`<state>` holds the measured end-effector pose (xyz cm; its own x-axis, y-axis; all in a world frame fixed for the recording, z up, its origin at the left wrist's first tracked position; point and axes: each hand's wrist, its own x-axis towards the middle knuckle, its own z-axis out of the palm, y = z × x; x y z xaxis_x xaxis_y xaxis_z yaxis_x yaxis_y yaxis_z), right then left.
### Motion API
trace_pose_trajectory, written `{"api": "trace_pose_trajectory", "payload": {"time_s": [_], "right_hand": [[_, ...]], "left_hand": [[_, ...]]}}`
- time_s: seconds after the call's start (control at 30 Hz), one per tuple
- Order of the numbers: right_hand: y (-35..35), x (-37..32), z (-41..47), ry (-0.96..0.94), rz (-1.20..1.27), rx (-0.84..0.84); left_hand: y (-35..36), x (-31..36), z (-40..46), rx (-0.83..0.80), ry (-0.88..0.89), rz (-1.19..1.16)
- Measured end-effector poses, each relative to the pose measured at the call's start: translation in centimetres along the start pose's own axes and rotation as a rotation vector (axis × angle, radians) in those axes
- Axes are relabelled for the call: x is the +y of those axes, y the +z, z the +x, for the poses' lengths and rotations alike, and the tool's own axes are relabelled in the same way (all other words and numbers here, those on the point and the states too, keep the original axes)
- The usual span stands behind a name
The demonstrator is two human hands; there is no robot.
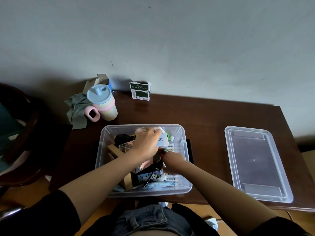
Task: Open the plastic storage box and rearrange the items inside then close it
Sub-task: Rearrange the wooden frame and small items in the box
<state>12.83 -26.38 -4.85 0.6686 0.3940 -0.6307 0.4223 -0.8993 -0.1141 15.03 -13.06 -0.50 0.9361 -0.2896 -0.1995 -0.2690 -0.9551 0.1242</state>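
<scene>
The box (185, 150), clear plastic and open, sits at the near middle of the table (213, 116), with its lid (255, 162) lying flat on the table at its 3 o'clock, well apart. Both hands are inside the box. The left hand (146, 143) reaches toward the far wall, fingers curled round a white-and-blue carton (162, 140) printed "88", which it holds at about 12 o'clock in the box. The right hand (172, 163) is lower, near the box's centre, fingers bent down among the contents beside something red; whether it grips anything I cannot tell. Packed around the hands are a pink case (146, 163), a small clear case (126, 147) at 10 o'clock, a dark round thing (121, 137) behind it, brown cardboard (127, 180) along the left, a panda-print pack (150, 177) at 6 o'clock, and white tubes (171, 178) at 5 o'clock. Beyond the box, at its 11 o'clock, stands a pastel cup (105, 103) with a blue lid and pink handle, touching a crumpled grey cloth (76, 109). At 12 o'clock, against the wall (170, 40), a green-and-white packet (140, 91) stands upright.
</scene>
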Motion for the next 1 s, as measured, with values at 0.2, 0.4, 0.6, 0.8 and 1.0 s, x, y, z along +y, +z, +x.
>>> {"api": "trace_pose_trajectory", "payload": {"time_s": [0.2,0.4,0.6,0.8,1.0], "right_hand": [[-0.7,-0.3,0.6,-0.061,0.060,-0.044],[-0.7,-0.5,0.6,0.007,-0.009,-0.025],[-1.0,-0.8,0.9,0.185,-0.060,0.113],[-1.6,-0.4,2.8,0.168,-0.052,0.210],[-1.8,-0.4,3.6,0.225,-0.049,0.249]], "left_hand": [[-0.6,0.2,0.4,-0.094,-0.091,0.111],[-0.4,0.5,0.5,-0.096,-0.170,0.154],[-0.6,0.1,0.5,-0.105,-0.126,0.178],[-0.5,-0.4,1.1,-0.149,-0.200,0.205],[-0.3,0.1,1.2,-0.195,-0.251,0.199]]}}
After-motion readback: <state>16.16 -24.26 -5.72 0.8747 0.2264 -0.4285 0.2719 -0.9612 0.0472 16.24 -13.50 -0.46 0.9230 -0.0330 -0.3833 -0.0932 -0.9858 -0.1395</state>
